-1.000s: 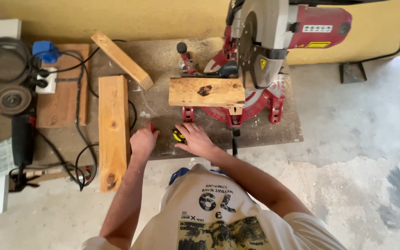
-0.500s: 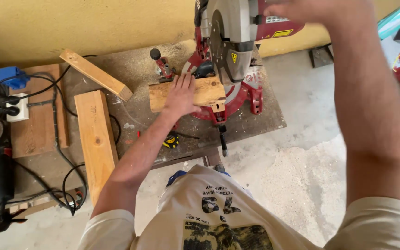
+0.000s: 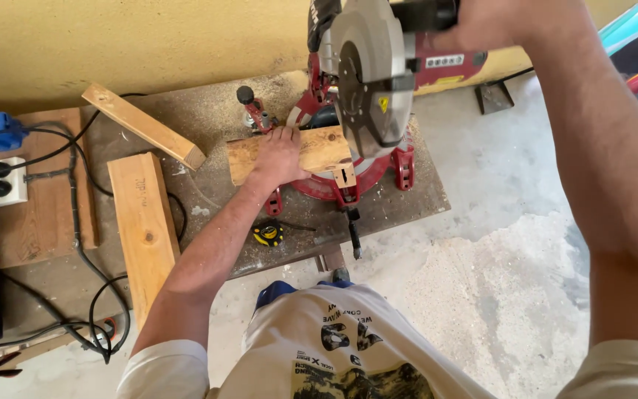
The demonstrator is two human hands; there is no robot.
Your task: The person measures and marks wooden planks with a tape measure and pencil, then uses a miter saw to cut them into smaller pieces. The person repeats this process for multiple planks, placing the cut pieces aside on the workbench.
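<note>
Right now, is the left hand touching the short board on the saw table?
Touching. The head view shows the left hand lying flat on top of the short board, palm down, with no gap, beside the saw blade guard.

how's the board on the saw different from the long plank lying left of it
The board on the saw is short, lies crosswise and is pinned flat by the left hand. The long plank runs lengthwise toward the person, longer, with no hand on it. The right hand grips the saw handle above. Both are pale, flat-lying wood.
</note>
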